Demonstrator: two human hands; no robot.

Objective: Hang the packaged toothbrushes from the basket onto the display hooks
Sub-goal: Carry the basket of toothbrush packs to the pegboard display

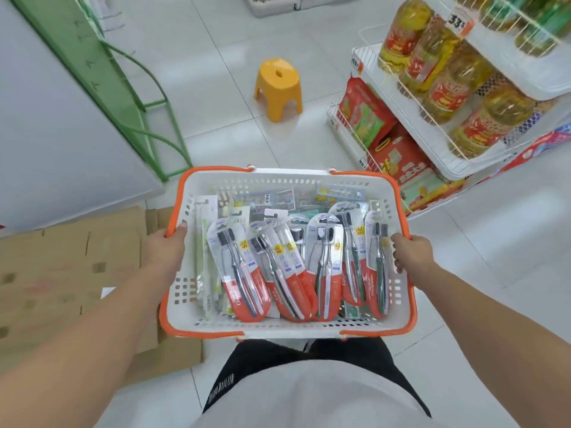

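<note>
Orange-rimmed white basket full of packaged toothbrushes, left hand gripping its left rim, right hand gripping its right rim

Hidden beneath the overlapping toothbrush packs in the basket: the lower layer of packets, only corners and hang tabs showing, print too blurred to read. Cut off by the top and right edges: the oil bottles on the white shelf rack, price tags smeared. Concealed under the basket's rim: the fingertips of both hands, left and right.
</note>
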